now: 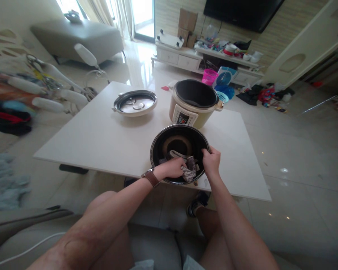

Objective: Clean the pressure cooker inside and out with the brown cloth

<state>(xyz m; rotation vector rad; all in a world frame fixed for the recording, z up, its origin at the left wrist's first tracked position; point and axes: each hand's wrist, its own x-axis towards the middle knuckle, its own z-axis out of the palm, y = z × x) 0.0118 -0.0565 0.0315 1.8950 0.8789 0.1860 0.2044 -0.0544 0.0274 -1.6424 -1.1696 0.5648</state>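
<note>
Partly inside left grip [175,167], grey cloth [189,174].

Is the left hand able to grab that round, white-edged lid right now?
Probably not yet: the left hand is inside the round black pot, holding a grey patterned cloth. Beyond the pot, though, the way to the lid looks open.
</note>
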